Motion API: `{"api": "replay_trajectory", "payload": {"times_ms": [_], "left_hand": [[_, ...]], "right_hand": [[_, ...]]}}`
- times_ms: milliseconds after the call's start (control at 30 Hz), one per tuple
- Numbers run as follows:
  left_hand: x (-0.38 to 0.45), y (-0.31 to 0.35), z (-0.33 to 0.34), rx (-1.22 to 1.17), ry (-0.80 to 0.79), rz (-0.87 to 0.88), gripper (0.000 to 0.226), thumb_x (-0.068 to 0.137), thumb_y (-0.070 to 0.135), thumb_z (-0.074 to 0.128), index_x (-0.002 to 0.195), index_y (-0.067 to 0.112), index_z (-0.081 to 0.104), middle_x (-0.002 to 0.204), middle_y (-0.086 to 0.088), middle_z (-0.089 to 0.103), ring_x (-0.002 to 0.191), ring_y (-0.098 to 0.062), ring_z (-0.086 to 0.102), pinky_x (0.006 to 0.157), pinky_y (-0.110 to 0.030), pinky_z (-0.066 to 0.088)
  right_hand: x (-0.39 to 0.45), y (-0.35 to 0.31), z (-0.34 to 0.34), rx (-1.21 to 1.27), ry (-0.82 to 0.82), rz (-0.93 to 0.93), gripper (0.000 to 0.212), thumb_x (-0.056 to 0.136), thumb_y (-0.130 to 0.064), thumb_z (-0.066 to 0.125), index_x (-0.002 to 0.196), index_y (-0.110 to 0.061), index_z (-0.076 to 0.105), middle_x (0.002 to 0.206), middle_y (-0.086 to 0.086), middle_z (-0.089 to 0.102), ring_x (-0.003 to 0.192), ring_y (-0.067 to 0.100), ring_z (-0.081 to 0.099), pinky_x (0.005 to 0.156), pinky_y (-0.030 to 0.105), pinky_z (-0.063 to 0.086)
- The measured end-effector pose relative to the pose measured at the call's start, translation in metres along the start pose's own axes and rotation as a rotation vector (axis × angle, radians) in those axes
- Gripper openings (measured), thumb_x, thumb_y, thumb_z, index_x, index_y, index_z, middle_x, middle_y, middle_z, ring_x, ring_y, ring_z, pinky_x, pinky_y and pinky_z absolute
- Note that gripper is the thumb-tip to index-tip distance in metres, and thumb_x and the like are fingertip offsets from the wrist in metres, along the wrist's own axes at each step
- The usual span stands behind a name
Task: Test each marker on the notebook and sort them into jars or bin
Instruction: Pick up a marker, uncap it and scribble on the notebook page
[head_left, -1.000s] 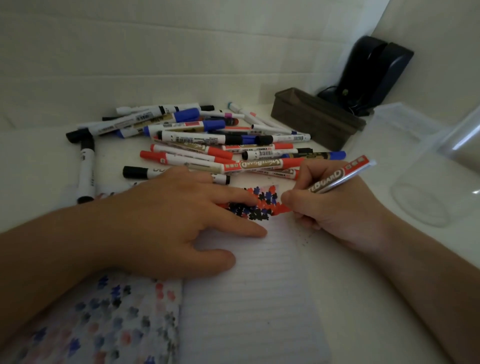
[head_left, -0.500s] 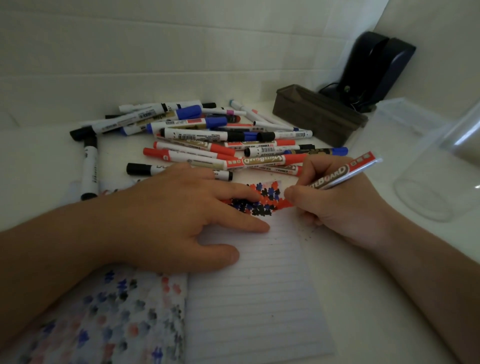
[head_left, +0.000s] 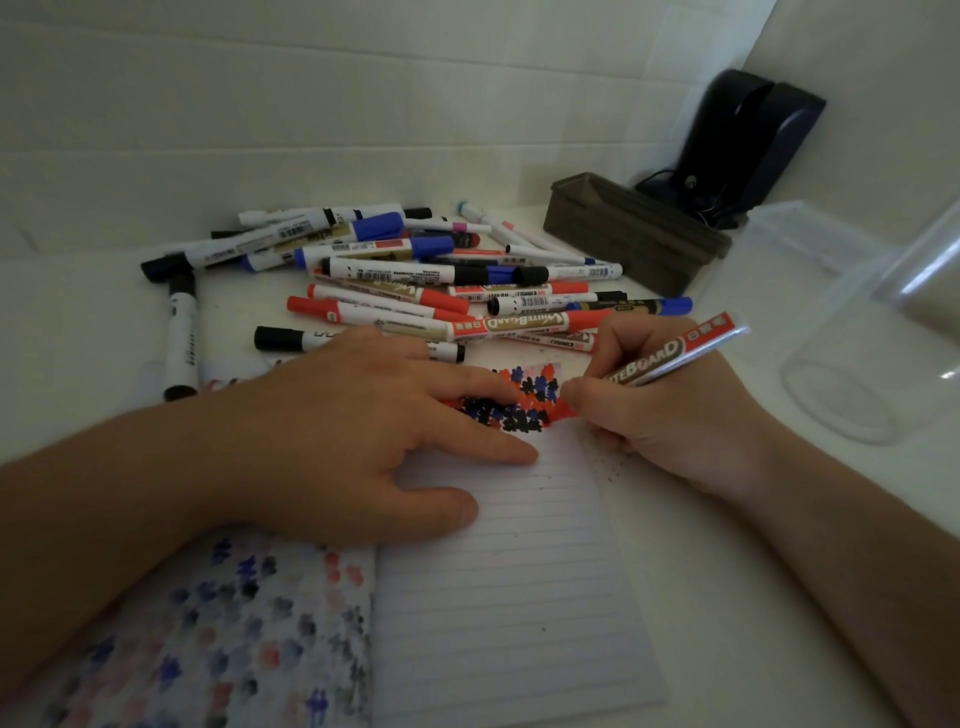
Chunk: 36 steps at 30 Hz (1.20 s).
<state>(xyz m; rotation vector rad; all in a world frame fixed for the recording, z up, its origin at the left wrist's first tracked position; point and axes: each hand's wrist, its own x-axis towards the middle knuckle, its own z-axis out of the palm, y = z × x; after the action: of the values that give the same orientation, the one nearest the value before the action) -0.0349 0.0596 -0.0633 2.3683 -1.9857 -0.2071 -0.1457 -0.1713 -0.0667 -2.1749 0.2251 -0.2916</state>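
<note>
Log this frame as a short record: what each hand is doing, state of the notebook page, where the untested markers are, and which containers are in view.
left hand: left hand rests flat on the notebook, fingers straight
right hand: right hand in a writing grip on a red whiteboard marker, tip hidden, at the test marks
page: red, blue and black blots at the top, ruled lines below unmarked
marker pile: on the table behind the notebook
containers: brown bin back right; clear jar at right

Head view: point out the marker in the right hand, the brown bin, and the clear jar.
red whiteboard marker (head_left: 670, 358), head view, on its printed barrel
brown bin (head_left: 631, 236), head view, on its near long wall
clear jar (head_left: 841, 364), head view, on its transparent side wall
</note>
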Motion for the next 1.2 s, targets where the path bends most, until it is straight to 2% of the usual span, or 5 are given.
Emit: {"api": "replay_trajectory", "payload": {"times_ms": [467,600,733,967,1200], "left_hand": [[-0.001,0.001,0.0,-0.022,0.035,-0.01,0.058,0.087,0.076,0.024,0.143,0.076,0.012,0.16,0.043,0.005,0.122,0.012,0.026,0.099,-0.03,0.029],[-0.003,-0.001,0.001,-0.233,0.172,-0.106,0.04,0.099,0.049,0.03,0.136,0.065,0.03,0.13,0.044,0.041,0.115,0.017,0.039,0.091,-0.016,0.036],[-0.006,-0.01,0.001,-0.503,0.249,-0.237,0.031,0.105,0.021,0.045,0.113,0.05,0.037,0.107,0.04,0.056,0.096,0.009,0.057,0.074,-0.016,0.049],[-0.006,-0.01,-0.004,-0.619,0.256,-0.286,0.031,0.1,0.028,0.062,0.109,0.047,0.04,0.108,0.046,0.064,0.105,0.017,0.06,0.085,-0.013,0.046],[-0.004,-0.006,-0.007,-0.619,0.239,-0.287,0.022,0.098,0.031,0.062,0.106,0.042,0.045,0.109,0.036,0.069,0.101,0.016,0.063,0.083,-0.013,0.05]], "right_hand": [[0.0,0.0,-0.002,0.018,-0.029,0.043,0.031,0.084,-0.01,0.078,0.061,-0.016,0.059,0.06,0.014,0.065,0.05,0.024,0.06,0.052,0.036,0.053],[0.003,0.0,-0.01,0.513,-0.028,0.015,0.027,0.091,0.005,0.068,0.073,-0.008,0.053,0.055,-0.002,0.061,0.04,0.011,0.041,0.039,0.019,0.036],[0.002,0.001,-0.014,0.842,-0.227,-0.076,0.015,0.088,-0.012,0.077,0.087,-0.014,0.063,0.063,0.001,0.058,0.046,0.012,0.039,0.041,0.017,0.034],[-0.001,-0.001,-0.003,0.853,-0.341,0.003,0.054,0.071,-0.044,0.071,0.106,-0.003,0.075,0.079,0.017,0.068,0.058,0.022,0.055,0.044,0.019,0.036],[0.001,-0.004,0.005,0.756,-0.303,0.093,0.03,0.084,-0.024,0.052,0.099,-0.017,0.077,0.085,0.019,0.071,0.057,0.023,0.057,0.04,0.02,0.032]]}}
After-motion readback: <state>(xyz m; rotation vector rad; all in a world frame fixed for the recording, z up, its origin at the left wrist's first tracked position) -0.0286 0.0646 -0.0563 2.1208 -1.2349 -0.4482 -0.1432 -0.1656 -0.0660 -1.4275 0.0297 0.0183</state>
